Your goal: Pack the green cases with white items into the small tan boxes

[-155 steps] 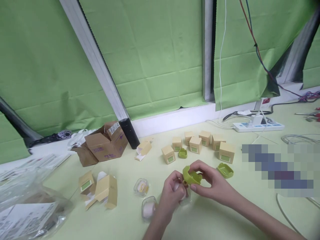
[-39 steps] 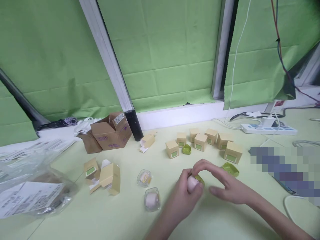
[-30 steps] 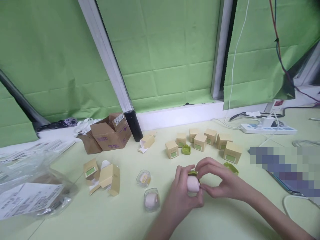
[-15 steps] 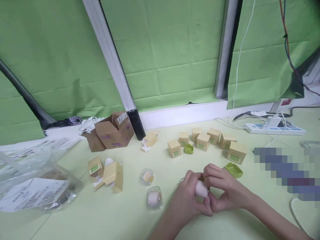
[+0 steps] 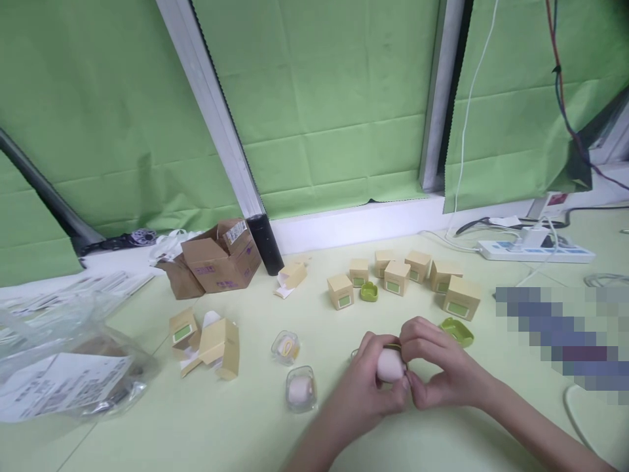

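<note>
My left hand (image 5: 371, 380) is wrapped round a pale pink, rounded roll (image 5: 390, 365). At the roll's right end, my right hand (image 5: 439, 364) is closed in a pinch, its thumb and fingertips against it. A thin yellow-green edge (image 5: 392, 345) shows along the top of the roll; the rest of it is hidden by my fingers. Behind my right hand lies a green dish (image 5: 457, 332). Left of my hands are two clear plastic cups, one (image 5: 301, 389) with a similar pale roll, the other (image 5: 285, 347) with a pale item and a yellow loop.
Several small tan boxes (image 5: 462, 298) stand behind my hands, with a smaller green dish (image 5: 369, 292) among them. Opened tan cartons (image 5: 219, 347), a brown cardboard box (image 5: 221, 262), a black cylinder (image 5: 265, 244) and a plastic bag (image 5: 113, 357) are at left. A power strip (image 5: 535, 251) lies at right.
The pale roll has turned in my hands, showing a rounder face and the yellow-green edge on top. My left thumb has shifted slightly left. The whole view has moved a little.
</note>
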`<state>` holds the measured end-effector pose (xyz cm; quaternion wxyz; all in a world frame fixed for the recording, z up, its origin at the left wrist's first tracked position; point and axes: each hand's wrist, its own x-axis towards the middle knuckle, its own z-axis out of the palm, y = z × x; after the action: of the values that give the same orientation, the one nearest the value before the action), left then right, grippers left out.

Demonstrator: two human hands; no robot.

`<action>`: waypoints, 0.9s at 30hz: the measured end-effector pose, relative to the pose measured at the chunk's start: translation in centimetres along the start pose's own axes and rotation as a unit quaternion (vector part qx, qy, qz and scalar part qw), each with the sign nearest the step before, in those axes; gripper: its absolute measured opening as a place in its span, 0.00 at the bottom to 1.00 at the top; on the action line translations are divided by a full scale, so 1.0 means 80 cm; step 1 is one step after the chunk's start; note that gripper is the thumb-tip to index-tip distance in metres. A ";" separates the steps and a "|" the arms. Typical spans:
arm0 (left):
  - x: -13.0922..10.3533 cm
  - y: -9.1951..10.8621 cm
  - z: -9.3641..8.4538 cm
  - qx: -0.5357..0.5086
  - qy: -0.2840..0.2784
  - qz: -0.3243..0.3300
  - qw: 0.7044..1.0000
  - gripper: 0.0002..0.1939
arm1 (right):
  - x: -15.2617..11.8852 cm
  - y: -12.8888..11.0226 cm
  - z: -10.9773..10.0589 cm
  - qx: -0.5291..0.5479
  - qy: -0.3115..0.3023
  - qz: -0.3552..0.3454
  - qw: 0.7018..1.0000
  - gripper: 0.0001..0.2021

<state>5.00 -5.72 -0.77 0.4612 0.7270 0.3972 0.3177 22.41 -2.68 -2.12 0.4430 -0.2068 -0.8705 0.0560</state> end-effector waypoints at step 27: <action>0.002 -0.004 0.003 -0.104 -0.007 0.012 0.994 0.19 | 0.000 0.000 0.002 0.100 0.053 0.037 0.993 0.14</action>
<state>5.18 -5.56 -1.13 0.5332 0.6818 0.3499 0.3583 22.32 -2.66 -2.22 0.5048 -0.1967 -0.8274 0.1477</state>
